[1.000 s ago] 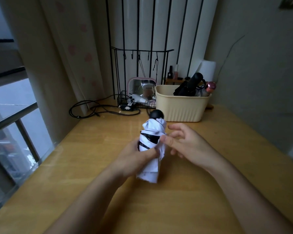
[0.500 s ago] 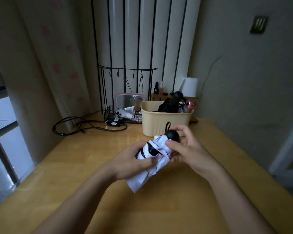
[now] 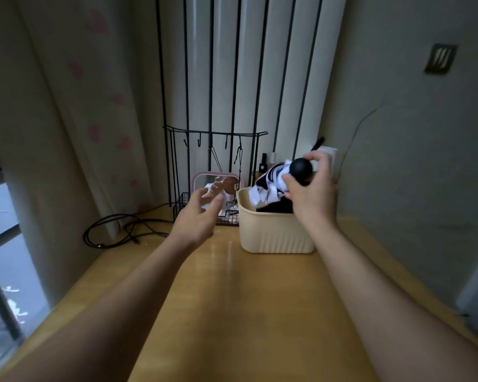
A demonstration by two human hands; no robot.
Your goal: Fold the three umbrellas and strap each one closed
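The right hand (image 3: 312, 199) is gripping the umbrella (image 3: 271, 186) near its round black handle (image 3: 301, 168), fingers curling round the top and thumb pressing the near side; the umbrella, white with black stripes and bunched into a short bundle, is lying tilted over the open mouth of the basket (image 3: 276, 232), handle end raised to the right, cloth end dipping toward the left rim; whether it is touching that rim is not clear, and whether a strap is holding it closed cannot be told. Something dark is sitting inside the basket beneath it, too shadowed to name. The left hand (image 3: 202, 216) is hovering empty, fingers spread and relaxed, above the table (image 3: 246, 312) just left of the basket and apart from the umbrella. The basket is standing at the far end of the table, close to the right wall; a mirror (image 3: 218, 186) is standing behind the left hand, inside a wire rack (image 3: 213, 139); a black cable (image 3: 113, 230) is lying coiled at the far left by the curtain (image 3: 94, 106). Both forearms are reaching forward over the wood.
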